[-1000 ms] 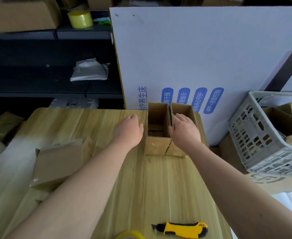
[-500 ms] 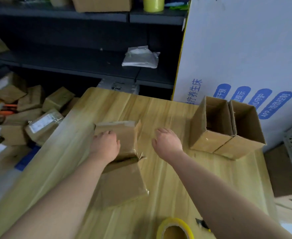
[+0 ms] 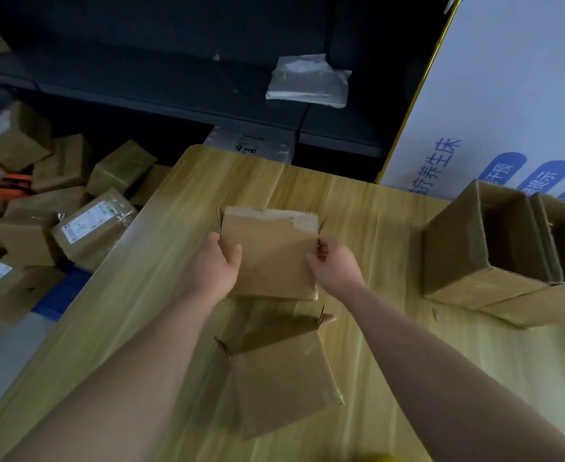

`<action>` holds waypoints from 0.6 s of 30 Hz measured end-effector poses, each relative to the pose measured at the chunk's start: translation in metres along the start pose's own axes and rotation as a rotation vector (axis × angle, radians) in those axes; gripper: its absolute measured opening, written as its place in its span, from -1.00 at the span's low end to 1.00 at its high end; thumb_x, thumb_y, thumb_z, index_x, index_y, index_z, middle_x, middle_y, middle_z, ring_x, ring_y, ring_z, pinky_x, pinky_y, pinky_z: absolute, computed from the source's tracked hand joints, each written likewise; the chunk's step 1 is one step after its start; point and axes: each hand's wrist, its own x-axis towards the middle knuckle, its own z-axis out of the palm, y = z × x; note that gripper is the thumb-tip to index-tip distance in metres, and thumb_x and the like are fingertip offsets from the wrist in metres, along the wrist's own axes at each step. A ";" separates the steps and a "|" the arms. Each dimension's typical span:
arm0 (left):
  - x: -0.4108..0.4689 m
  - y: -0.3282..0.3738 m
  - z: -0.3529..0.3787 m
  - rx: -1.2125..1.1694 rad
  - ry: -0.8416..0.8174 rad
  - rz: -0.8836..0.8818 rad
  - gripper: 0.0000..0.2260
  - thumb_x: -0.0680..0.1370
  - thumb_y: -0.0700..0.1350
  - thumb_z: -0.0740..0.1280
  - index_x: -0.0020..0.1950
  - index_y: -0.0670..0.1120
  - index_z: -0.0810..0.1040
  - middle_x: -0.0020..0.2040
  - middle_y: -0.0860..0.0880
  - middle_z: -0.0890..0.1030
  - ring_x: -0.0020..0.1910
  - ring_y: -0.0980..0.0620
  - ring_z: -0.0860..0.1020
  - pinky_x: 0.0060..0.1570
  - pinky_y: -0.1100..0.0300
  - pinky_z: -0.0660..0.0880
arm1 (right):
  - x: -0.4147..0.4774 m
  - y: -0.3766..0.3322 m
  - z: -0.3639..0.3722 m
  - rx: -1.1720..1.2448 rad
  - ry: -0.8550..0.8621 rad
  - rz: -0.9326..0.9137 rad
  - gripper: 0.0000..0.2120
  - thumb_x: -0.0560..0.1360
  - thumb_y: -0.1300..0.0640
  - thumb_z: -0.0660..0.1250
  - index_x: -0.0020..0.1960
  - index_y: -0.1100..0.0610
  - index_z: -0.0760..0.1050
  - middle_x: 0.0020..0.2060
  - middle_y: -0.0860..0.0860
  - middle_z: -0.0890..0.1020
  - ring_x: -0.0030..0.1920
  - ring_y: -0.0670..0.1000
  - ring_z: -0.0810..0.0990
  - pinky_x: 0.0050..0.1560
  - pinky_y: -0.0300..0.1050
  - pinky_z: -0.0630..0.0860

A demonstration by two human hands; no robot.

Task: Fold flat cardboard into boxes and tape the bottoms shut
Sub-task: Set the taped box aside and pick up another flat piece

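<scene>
New box is starting. The person holds one flat cardboard blank [image 3: 269, 258] over the middle of the desk [image 3: 391, 248]. Old tape residue runs along its far edge. It looks lifted clear of the surface, judging by the shadow under its near edge.

Left hand [image 3: 219, 266] grips the blank's left edge, thumb curled over the top face, fingers underneath and out of sight. Right hand [image 3: 336, 270] mirrors it on the right edge, thumb on top, fingers tucked behind. Both are closed onto the blank, neither free.

A second flat blank [image 3: 284, 378] lies on the desk just nearer the person, untouched. Two erected boxes [image 3: 487, 251] stand touching at the desk's right end, open tops showing. I can't see whether their bottoms are taped.

Next move, my read: push the two gripped edges toward each other to pop the blank into a square tube. Then turn it bottom-up and fold the flaps in. Taping will need one hand freed. A yellow sliver [image 3: 374, 457] at the bottom edge of view may be the roll, can't confirm.

Risk: this is reused board, so the tube may skew on opening.
</scene>
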 end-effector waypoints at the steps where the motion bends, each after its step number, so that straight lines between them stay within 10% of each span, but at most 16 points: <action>1: 0.000 0.007 -0.003 -0.069 0.047 0.004 -0.66 0.62 0.13 0.12 0.20 -0.12 0.36 0.00 -0.07 0.56 -0.09 -0.11 0.58 -0.17 0.03 0.54 | -0.001 -0.001 -0.008 0.060 0.033 0.002 -0.66 0.53 0.18 0.28 0.30 0.14 0.40 0.08 0.02 0.59 0.05 0.04 0.58 -0.02 -0.13 0.53; 6: -0.004 0.040 -0.020 -0.331 0.094 -0.126 -0.35 0.58 0.31 -0.16 -0.09 -0.16 0.49 -0.19 -0.10 0.52 -0.16 -0.12 0.53 -0.29 0.10 0.38 | -0.013 -0.002 -0.046 0.221 0.078 -0.016 -0.57 0.51 0.24 0.31 0.33 0.04 0.27 -0.01 -0.09 0.54 0.01 -0.04 0.55 -0.14 -0.25 0.45; 12: -0.007 0.047 -0.005 -0.084 -0.105 -0.002 -0.62 0.65 -0.01 0.13 -0.32 -0.14 0.39 -0.39 -0.06 0.46 -0.43 -0.01 0.48 -0.52 0.22 0.30 | -0.025 0.019 -0.062 0.153 0.035 0.110 -0.75 0.59 0.10 0.13 0.22 0.10 0.44 0.00 0.06 0.60 -0.07 0.02 0.55 -0.07 -0.05 0.50; 16: -0.012 0.057 0.005 -0.151 -0.188 -0.038 -0.75 0.65 -0.04 0.12 0.16 -0.19 0.45 -0.08 -0.09 0.56 -0.36 -0.01 0.57 -0.49 0.15 0.53 | -0.021 0.023 -0.071 0.143 0.088 0.094 -0.66 0.56 0.19 0.19 0.34 0.10 0.37 0.01 0.04 0.58 -0.07 0.04 0.59 -0.11 -0.01 0.59; 18: -0.015 0.069 0.009 -0.253 -0.209 -0.069 -0.55 0.65 -0.12 0.14 0.53 0.01 0.14 0.11 -0.01 0.49 -0.33 -0.04 0.62 -0.50 0.21 0.53 | -0.019 0.022 -0.079 0.180 0.162 0.087 -0.50 0.58 0.05 0.24 0.48 0.09 0.22 0.21 0.06 0.52 0.10 0.07 0.56 0.03 -0.02 0.55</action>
